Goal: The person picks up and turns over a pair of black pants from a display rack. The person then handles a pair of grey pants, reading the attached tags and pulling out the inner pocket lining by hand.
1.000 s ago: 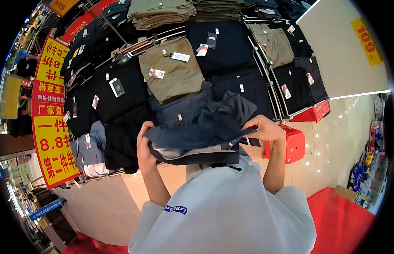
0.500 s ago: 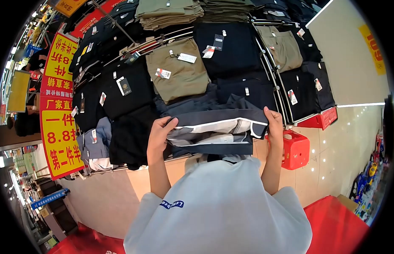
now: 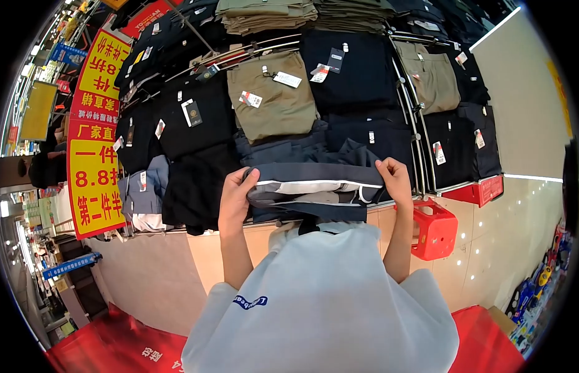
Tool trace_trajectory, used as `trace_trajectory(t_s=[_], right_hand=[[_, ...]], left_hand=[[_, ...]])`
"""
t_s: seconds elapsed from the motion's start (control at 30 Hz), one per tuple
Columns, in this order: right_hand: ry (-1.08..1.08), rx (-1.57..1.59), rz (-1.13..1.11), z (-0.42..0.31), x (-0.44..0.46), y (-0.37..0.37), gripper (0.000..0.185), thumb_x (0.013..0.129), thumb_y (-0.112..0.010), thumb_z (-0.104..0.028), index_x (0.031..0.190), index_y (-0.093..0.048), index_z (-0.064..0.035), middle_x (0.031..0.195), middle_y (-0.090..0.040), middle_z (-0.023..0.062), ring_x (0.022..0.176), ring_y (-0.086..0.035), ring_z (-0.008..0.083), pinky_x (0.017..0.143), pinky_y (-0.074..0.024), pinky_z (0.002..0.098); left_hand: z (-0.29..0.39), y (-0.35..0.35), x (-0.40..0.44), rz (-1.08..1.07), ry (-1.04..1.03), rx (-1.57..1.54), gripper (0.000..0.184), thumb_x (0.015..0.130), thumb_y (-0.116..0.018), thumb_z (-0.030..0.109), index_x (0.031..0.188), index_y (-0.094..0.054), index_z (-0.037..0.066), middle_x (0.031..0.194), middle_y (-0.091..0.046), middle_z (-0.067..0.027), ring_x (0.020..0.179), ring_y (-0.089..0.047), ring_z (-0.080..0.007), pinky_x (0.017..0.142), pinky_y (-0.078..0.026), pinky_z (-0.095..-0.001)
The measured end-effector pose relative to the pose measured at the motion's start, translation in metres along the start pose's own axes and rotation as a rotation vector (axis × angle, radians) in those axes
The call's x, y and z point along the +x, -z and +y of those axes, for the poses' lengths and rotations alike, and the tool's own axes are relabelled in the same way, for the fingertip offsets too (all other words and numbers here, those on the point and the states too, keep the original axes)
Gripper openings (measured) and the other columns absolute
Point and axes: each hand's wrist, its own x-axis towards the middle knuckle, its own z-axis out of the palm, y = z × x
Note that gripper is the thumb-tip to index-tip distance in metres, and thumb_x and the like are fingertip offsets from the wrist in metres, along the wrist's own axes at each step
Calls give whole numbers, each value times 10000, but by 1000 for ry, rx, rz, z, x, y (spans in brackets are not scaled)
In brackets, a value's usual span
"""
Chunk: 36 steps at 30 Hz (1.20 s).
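Dark grey trousers (image 3: 314, 173) are stretched sideways between my two hands at the waistband, in front of my chest. The waist opening shows a pale lining with white edging. My left hand (image 3: 236, 194) is closed on the left end of the waistband, thumb on top. At the right end, my right hand (image 3: 395, 180) pinches the waistband between thumb and fingers. The rest of the garment extends forward over the lower edge of the display, and where it ends among the other dark clothes I cannot tell.
Folded trousers, such as a khaki pair (image 3: 271, 93) and a black pair (image 3: 345, 71), lie with tags on a sloping metal rack (image 3: 406, 102). A red stool (image 3: 435, 230) stands at the right. A red and yellow sign (image 3: 97, 143) runs along the left. Red-covered surfaces (image 3: 488, 342) lie near me.
My hands have come slightly closer together, and the waistband opening looks narrower. The view has shifted, so the rack appears a little farther right.
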Motion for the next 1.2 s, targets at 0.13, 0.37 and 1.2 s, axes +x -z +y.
trace_trajectory(t_s=[0.13,0.37,1.2], right_hand=[[6,-36,-113,0,3,-7,240,946,-724,-182,845,-647,22,662,-563,-28,623,-457,29,553,-360,221],[96,-44,-533,-59,1,-69,740,805,-857,-160,1451,-504,-84,1004,-585,32,684,-488,65,617,-436,217],[438,198,-247,-77,-20,-111,157,784,-761,36,924,-693,26,927,-700,122,829,-672,231,758,-517,309]], left_hand=[[-4,-2,-4,-43,-27,16,246,986,-689,205,818,-639,33,729,-567,78,663,-455,0,600,-352,-197],[-15,-17,-9,-109,-58,140,223,964,-704,171,821,-640,12,703,-517,87,653,-406,-4,582,-312,-202],[-12,-56,-19,-123,-205,329,223,741,-790,-77,893,-661,24,820,-594,22,764,-511,-60,699,-386,-208]])
